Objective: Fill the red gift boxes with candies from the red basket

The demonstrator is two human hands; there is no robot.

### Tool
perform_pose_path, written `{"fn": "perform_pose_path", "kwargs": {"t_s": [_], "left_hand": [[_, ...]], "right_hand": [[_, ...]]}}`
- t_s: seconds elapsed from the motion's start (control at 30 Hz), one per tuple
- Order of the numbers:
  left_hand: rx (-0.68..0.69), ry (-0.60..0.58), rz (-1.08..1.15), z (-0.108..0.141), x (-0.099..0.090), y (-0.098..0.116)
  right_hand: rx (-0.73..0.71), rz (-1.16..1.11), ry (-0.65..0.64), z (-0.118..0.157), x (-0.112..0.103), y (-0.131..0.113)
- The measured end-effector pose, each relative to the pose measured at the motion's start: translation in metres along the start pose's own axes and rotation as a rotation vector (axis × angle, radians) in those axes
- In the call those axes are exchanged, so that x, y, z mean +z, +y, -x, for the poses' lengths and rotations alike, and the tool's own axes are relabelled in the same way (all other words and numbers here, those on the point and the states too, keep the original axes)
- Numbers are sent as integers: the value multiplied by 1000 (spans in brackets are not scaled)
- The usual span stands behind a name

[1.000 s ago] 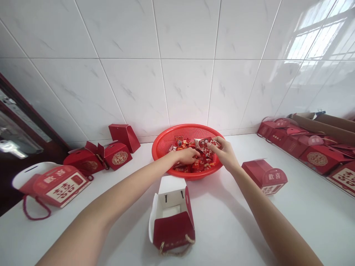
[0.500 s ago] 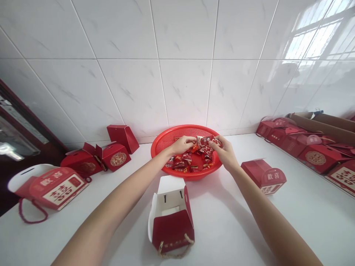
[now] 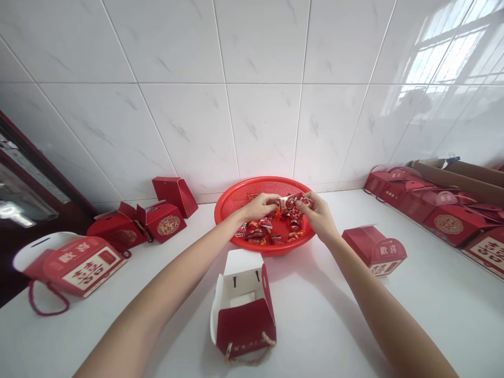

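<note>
A red plastic basket (image 3: 225,208) stands against the wall, with several red wrapped candies (image 3: 258,232) in its bottom. Over its right part, my right hand (image 3: 316,212) pinches red-and-white candy packets (image 3: 293,201). My left hand (image 3: 260,206) is at the left end of the same packets, fingers closed on them. In front of the basket an open red box (image 3: 246,325) shows its white inside, where a small white item (image 3: 242,299) lies at the bottom. A twisted rope handle hangs at its near side.
A closed red box (image 3: 374,250) stands right of the basket. Rows of red boxes (image 3: 449,226) fill the far right beside brown cardboard (image 3: 459,178). On the left are a box with a cord handle (image 3: 84,265) and more red boxes (image 3: 165,223). A tiled wall (image 3: 263,131) rises behind.
Both hands stay in nearly the same place over the basket. The packets between them have tilted and shifted slightly.
</note>
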State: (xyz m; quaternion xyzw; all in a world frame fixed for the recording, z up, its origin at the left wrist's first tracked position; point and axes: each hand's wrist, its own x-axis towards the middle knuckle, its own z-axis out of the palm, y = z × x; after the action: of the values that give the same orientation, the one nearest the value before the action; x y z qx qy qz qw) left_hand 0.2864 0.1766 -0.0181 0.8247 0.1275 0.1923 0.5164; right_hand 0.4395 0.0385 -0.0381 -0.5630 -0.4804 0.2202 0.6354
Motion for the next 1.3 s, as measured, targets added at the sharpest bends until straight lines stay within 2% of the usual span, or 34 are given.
{"fn": "perform_pose_path", "kwargs": {"t_s": [0.37,0.57,0.83,0.97,1.07,1.2,1.3], "left_hand": [[-106,-6,50,1,2,5],[-232,-67,173,4,3,12],[-305,-34,310,4,-2,18],[-284,52,305,8,-6,24],[-240,194,297,20,-13,27],[-155,413,332,49,-26,30],[-115,501,362,78,-31,37]], "right_hand": [[-25,30,32,0,1,0],[-38,46,42,0,2,-1],[-32,16,62,-1,2,-2],[-15,-53,62,-2,0,-4],[12,-139,50,-1,-2,-7],[50,-250,42,0,-4,-12],[71,-301,35,2,-2,-18]]}}
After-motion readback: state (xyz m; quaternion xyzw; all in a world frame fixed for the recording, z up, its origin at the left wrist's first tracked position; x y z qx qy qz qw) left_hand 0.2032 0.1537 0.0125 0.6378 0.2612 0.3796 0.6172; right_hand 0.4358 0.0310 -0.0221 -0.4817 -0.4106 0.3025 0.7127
